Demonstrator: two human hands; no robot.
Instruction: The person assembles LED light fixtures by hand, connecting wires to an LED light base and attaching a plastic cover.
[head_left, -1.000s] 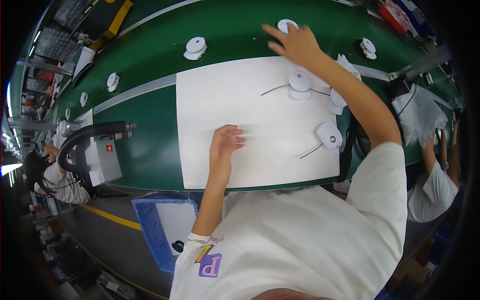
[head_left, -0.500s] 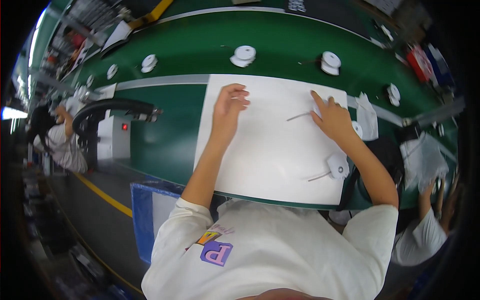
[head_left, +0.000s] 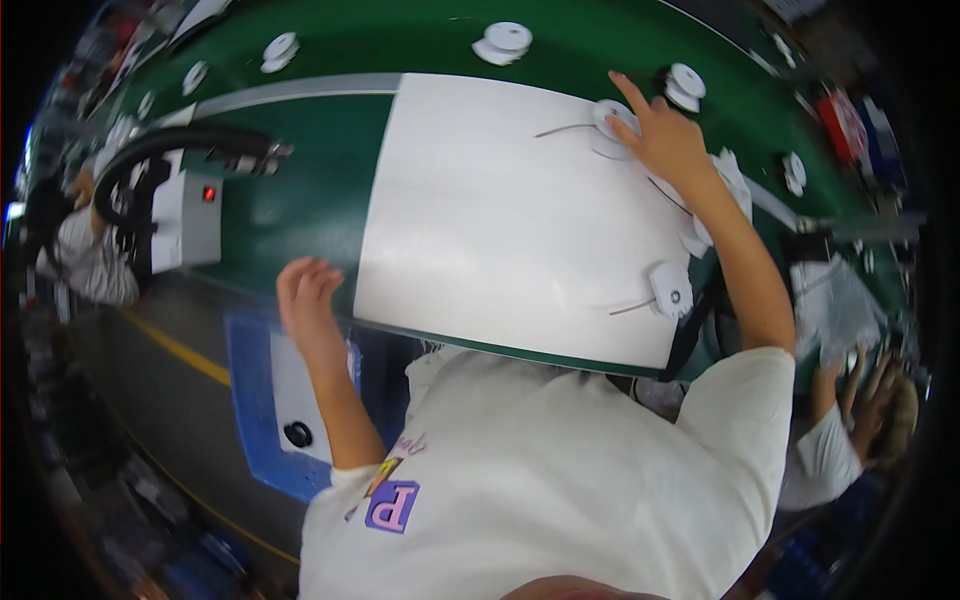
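Now, wht disc pc, partly under R fingers, atop sheet

This looks like a factory: white round parts sit in a row along a long green work table, other people are on both sides, a grey box has a red light, and a yellow line runs along the floor

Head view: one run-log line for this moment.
right hand: over white round part, contact unclear | left hand: seemingly empty, near blue bin | white sheet: on green bench
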